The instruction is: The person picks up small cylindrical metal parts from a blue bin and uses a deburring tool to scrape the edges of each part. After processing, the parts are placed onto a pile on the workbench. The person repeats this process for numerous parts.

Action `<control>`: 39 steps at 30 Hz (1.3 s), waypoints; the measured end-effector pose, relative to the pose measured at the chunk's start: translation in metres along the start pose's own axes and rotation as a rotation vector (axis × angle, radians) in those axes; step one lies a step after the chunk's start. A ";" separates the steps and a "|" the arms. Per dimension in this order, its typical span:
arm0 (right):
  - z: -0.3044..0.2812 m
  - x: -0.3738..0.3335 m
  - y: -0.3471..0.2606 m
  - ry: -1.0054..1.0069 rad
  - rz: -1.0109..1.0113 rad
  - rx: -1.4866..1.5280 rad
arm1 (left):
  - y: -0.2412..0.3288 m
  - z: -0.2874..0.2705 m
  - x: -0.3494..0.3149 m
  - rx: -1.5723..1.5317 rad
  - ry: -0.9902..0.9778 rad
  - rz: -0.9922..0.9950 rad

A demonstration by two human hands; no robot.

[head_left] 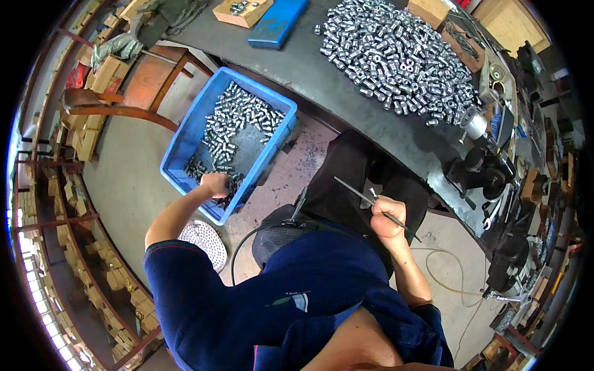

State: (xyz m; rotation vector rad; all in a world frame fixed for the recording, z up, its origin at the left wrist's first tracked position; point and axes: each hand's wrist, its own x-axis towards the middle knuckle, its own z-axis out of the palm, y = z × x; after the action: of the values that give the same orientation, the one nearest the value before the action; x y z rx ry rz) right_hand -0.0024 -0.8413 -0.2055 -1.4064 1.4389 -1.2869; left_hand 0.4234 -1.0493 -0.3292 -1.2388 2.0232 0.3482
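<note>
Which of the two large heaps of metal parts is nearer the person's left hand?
The heap in the blue bin, where the left hand is; the other heap lies loose on the table.

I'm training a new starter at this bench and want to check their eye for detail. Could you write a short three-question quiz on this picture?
1. Multiple choice: What does the right hand grip?
A) an open-ended wrench
B) a slim dark rod
C) a coil of hose

2. True or false: The large heap of metal fittings lies on the dark workbench.

3. Fill in the colour: The left hand reaches down into a ____ plastic bin.

Key: 1. B; 2. True; 3. blue
</note>
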 end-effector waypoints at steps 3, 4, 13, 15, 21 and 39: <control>-0.002 -0.001 -0.003 0.009 0.008 -0.017 | 0.006 -0.013 -0.002 0.056 0.040 0.002; -0.003 -0.002 -0.004 0.014 0.014 -0.020 | 0.008 -0.019 -0.002 0.017 0.133 -0.033; 0.000 0.015 -0.010 -0.046 -0.091 -0.023 | 0.082 -0.138 -0.020 -1.346 0.339 0.331; 0.000 0.020 -0.021 -0.085 -0.119 -0.007 | 0.122 -0.160 -0.034 -1.627 0.127 0.480; 0.007 0.022 -0.020 -0.126 -0.170 0.030 | 0.189 -0.174 -0.052 -1.828 -0.341 0.733; 0.011 0.034 -0.019 -0.161 -0.215 -0.063 | 0.210 -0.176 -0.065 -1.424 0.023 0.798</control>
State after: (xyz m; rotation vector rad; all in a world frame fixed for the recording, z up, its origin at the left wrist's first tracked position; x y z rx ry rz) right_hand 0.0084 -0.8740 -0.1849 -1.7043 1.2566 -1.2347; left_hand 0.1839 -1.0010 -0.1892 -0.9562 2.1280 2.4306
